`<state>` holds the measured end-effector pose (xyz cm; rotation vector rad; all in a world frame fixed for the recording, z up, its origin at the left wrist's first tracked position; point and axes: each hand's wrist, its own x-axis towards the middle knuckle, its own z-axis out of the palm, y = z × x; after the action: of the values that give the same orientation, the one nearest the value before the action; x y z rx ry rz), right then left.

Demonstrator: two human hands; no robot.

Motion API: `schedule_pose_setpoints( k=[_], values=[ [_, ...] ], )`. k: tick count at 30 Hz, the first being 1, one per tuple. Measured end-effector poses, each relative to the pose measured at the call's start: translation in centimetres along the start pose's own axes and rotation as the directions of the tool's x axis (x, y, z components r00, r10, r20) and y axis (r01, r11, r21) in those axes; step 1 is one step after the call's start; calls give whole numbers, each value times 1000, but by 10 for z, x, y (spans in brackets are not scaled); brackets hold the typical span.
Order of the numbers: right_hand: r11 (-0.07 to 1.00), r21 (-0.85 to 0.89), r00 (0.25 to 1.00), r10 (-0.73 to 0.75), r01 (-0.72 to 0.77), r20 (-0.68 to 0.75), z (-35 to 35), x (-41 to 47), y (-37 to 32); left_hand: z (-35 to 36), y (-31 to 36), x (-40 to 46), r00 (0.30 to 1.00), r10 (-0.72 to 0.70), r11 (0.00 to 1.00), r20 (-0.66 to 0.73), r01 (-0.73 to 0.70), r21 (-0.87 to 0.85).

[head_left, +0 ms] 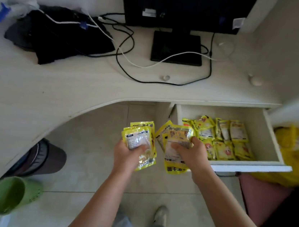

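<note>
Left hand (130, 154) is clamped on a stack of yellow packets (139, 140), thumb pressed across the clear label on top, and I've got it just below the middle of the frame, over the pale floor (92, 144). Right hand (191, 152) sits just beside it, a touch further right, fingers curled over the face of a second stack (176, 145) and gripping it firmly. The two stacks are close, with a sliver of floor showing between them. The second stack hangs at the left corner of an open drawer (251, 166), right of centre. Inside I can see more yellow packets (224, 139) packed in rows, some standing on edge, some lying flat. Above the drawer runs the curved pale desk (72, 88), sweeping across the whole upper half. At top centre stands a black monitor (184, 4) on its flat base (177, 49), with a black cable (124, 67) looping over the desktop and a white cable (151, 64) crossing the base. In the upper left lies a heap of black cloth (60, 34). At the far right edge, beside the drawer, there's a yellow bag (297, 160), blurred. Lower left, a dark bin (49, 157) sits under the desk edge, with a green cup (8, 194) below it. A shoe (160, 214) shows at bottom centre.
</note>
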<state>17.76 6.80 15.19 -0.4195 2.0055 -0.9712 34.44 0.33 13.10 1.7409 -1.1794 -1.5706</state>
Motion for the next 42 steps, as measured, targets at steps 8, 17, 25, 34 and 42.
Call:
schedule_pose_setpoints(
  k=[8, 17, 25, 34, 42],
  values=[
    [998, 66, 996, 27, -21, -89, -123, 35, 28, 129, 2, -30, 998, -53, 998, 33, 54, -22],
    [970, 134, 972, 218, -205, -90, -173, 108, 37, 204, 1, 6, 992, -123, 991, 40, 121, 47],
    [939, 111, 942, 332, -324, -58, -190, 173, 39, 244, 8, 52, 944, -326, 944, 55, 322, 75],
    [908, 71, 911, 413, -413, 26, -198, 228, 56, 277, 5, 67, 921, -389, 916, -1, 387, 107],
    [926, -25, 922, 377, -376, 87, -172, 280, 63, 314, -7, 113, 930, -352, 915, -109, 366, 169]
  ],
)
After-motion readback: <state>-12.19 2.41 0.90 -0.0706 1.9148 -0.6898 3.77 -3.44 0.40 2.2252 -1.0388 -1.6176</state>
